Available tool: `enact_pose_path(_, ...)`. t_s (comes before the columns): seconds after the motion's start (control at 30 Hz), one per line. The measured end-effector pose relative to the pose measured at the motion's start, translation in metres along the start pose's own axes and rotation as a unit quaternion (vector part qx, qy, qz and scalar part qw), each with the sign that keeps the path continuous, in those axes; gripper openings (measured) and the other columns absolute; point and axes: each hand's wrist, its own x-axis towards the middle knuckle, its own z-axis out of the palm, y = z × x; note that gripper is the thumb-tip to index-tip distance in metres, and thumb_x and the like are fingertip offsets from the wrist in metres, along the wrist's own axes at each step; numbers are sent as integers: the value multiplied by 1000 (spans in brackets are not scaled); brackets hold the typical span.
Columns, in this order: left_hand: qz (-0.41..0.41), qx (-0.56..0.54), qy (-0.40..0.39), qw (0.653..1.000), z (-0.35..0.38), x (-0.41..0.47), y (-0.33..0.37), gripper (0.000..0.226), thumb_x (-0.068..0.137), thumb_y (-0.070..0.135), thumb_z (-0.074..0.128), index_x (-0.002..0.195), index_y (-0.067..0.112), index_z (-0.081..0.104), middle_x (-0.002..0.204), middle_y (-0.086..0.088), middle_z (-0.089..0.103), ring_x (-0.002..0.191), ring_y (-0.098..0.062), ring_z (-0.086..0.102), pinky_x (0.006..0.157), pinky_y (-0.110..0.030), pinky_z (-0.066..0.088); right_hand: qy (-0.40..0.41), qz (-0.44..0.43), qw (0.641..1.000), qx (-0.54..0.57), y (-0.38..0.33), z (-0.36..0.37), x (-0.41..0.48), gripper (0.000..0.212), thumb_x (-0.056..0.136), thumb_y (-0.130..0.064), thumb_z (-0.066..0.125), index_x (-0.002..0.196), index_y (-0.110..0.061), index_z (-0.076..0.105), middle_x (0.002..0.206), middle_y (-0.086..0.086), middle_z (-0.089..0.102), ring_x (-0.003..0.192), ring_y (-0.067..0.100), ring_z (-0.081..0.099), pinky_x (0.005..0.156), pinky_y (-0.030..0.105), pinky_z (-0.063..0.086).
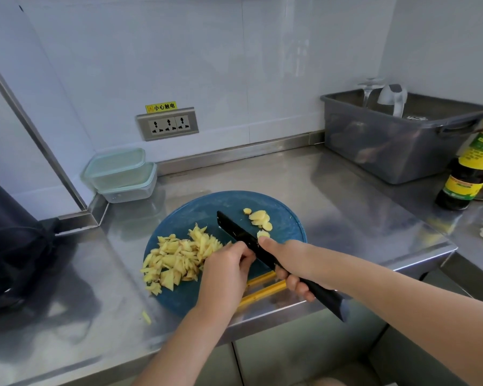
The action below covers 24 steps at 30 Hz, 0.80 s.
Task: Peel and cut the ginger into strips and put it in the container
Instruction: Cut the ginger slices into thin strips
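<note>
Lying left of the knife (236, 231), cut ginger (176, 257) touches the left hand (226, 264), grip unclear; right hand (289, 261) clamps the knife.

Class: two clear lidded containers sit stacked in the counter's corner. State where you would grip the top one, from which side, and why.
Probably grip the top container on opposite sides just under its lid, reaching from the front right. Walls close it in behind and left, and the lid's overhanging edge should give fingers a ledge.
</note>
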Motion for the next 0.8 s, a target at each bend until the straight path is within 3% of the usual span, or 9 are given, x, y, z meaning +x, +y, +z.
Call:
enact_pose_path(0.13,-4,1,-4,1000,-2,-1,2,8,83,11,69,84,19,71,77,12,65,68,-1,57,64,-9,43,-37,-34,996,78,12,-11,-8,63,88,-72,35,57,-19,42,48,-4,38,35,9,32,37,18,31)
enact_pose_path(0.27,-3,17,-1,1000,0,0,1,5,82,12,71,82,17,71,79,9,62,71,-3,55,65,-11,44,-33,-37,996,79,17,-12,-15,63,88,-72,37,56,-18,43,47,-4,39,35,10,33,36,19,31)
enact_pose_path(0.43,-28,15,2,999,-2,1,3,3,82,13,71,83,16,71,77,10,63,66,-1,53,60,-4,36,-31,-47,997,56,17,-13,-21,63,86,-74,36,57,-18,43,47,-3,39,36,10,33,36,20,32)
enact_pose_path(0.8,-46,-9,0,999,-4,1,5,6,83,16,71,80,20,69,74,16,62,67,1,58,65,-10,46,-29,-27,999,33,18,-9,-20,64,84,-76,36,58,-18,42,47,-4,40,35,10,34,37,19,33)
